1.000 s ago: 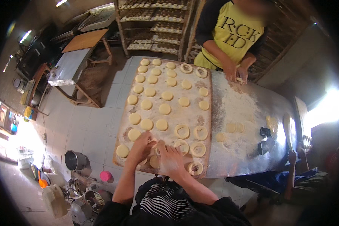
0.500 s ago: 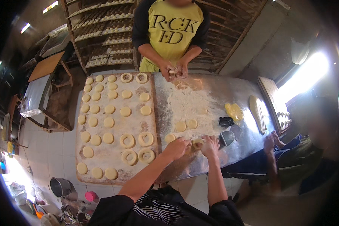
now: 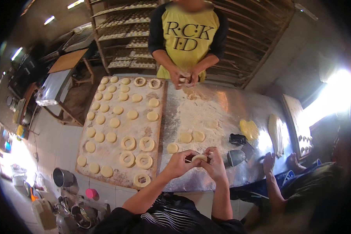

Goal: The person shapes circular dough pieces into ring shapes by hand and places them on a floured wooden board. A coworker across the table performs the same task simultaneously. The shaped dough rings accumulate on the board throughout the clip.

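Close together over the table's near edge, both my hands work on one piece of dough (image 3: 199, 158). The fingers of my left hand (image 3: 179, 163) curl round its left side. My right hand (image 3: 214, 164) pinches its right side, fingertips bent inward. The dough is pale and rounded; fingers hide part of it. Just beyond my left hand lies a flat dough round (image 3: 172, 148), with two more dough rounds (image 3: 192, 136) farther off on the flour. Left of my forearm, a floured board (image 3: 121, 156) bears rows of dough rounds and several dough rings (image 3: 142, 180).
Across the table a person (image 3: 189, 43) handles dough. At right are a black item (image 3: 237, 139), a grey scraper-like tool (image 3: 236, 157), yellow dough-like material (image 3: 249, 130) and a long dough strip (image 3: 276, 134). Another person's hand (image 3: 268, 163) rests at the right edge. Racks (image 3: 123, 37) stand behind.
My hands have drawn together, with the dough now held between them. A dough ring shows beside my left forearm, where the arm blocked the view before. The view has turned slightly.
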Tool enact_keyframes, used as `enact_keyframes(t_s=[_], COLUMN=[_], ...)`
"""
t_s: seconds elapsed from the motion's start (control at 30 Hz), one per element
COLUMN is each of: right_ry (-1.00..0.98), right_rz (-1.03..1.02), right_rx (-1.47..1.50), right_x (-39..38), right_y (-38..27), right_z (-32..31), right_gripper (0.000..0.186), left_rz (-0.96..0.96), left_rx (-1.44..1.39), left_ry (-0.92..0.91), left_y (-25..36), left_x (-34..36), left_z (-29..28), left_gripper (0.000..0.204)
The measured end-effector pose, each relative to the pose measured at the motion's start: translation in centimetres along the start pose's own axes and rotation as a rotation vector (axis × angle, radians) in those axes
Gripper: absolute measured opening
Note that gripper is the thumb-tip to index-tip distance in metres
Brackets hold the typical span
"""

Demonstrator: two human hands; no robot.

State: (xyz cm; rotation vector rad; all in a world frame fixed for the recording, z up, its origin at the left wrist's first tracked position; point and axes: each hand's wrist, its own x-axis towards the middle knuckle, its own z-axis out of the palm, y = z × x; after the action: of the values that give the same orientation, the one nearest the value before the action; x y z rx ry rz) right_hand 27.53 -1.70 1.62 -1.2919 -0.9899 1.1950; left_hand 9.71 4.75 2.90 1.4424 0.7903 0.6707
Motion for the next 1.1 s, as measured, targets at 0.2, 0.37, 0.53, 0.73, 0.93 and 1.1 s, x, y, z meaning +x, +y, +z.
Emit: enact_keyframes(t_s=[0.2,0.37,0.53,0.73,0.93,1.1], right_ry=[0.326,-0.268,-0.194,-0.318,-0.548,-0.358], right_rz=[-0.292,-0.067,0.117,-0.054,-0.187,-0.223], right_rx=[-0.572,0.326,0.822,0.399,0.709,0.002], right_x=[2.1,2.1,0.8,0.3,1.1,-0.1], right_y=[1.9,3.2,2.0,0.9,0.5,0.1], right_z=[4.8,5.4,7.9,14.6,20.3,24.2], right_gripper=[0.051,0.064,0.064,0.085,0.085,0.090], left_rz=[0.216,0.597,0.437,0.319,0.323,0.353], left_rx=[0.433,0.675,-0.222,0.437,0.453,0.402], left_ry=[0.156,0.698,0.320,0.567,0.660,0.682], left_y=[-0.5,-1.8,-1.5,-2.7,-3.8,-3.1], left_x=[-1.5,-2.9,-5.6,-8.6,-10.9,-13.1], left_z=[0.2,0.4,-1.8,-5.2,-9.5,-12.9], left_gripper=[0.036,0.029,0.019,0.011,0.017,0.014])
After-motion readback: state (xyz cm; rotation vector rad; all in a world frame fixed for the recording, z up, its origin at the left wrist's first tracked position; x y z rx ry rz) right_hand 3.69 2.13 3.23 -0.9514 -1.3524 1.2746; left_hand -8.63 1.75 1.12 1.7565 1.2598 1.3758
